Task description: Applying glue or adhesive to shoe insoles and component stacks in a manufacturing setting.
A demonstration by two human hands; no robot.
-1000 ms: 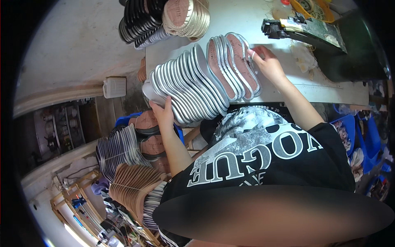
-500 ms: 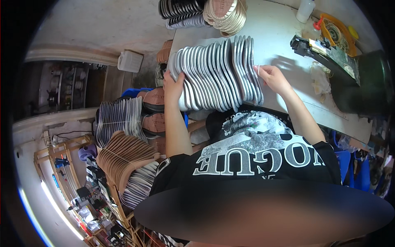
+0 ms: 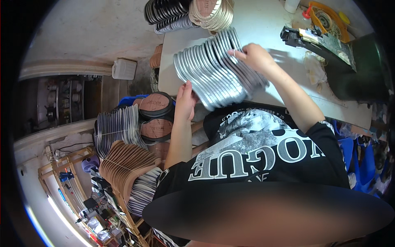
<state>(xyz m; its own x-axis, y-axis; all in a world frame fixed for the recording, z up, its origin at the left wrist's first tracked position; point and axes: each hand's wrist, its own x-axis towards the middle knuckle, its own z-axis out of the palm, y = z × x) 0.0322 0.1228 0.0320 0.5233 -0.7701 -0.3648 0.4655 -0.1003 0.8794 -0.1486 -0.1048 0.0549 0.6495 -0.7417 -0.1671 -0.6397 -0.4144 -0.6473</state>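
Note:
A row of silver-edged shoe soles [image 3: 212, 68], pressed side by side, lies tilted across the near side of the white table. At its lower left end, my left hand [image 3: 186, 101] grips the row, thumb up and the other fingers partly hidden. My right hand [image 3: 258, 57] reaches over the row's right side with curled fingers gripping the soles. A thin pale loop shows at the right fingertips; whether it is a band or string I cannot tell. The row's lower right end is smeared by motion.
On the white table [image 3: 263, 24] stand bundles of black soles [image 3: 164, 10] and cream soles [image 3: 212, 14], a black device [image 3: 314, 43] and an orange basket [image 3: 325, 18]. Tied stacks of brown soles [image 3: 125, 158] and grey-edged soles [image 3: 117, 127] rise at my left.
The sole row has turned, its lower edge swinging right. My left hand has slid down its left end, and my right hand has moved from its right side onto its top.

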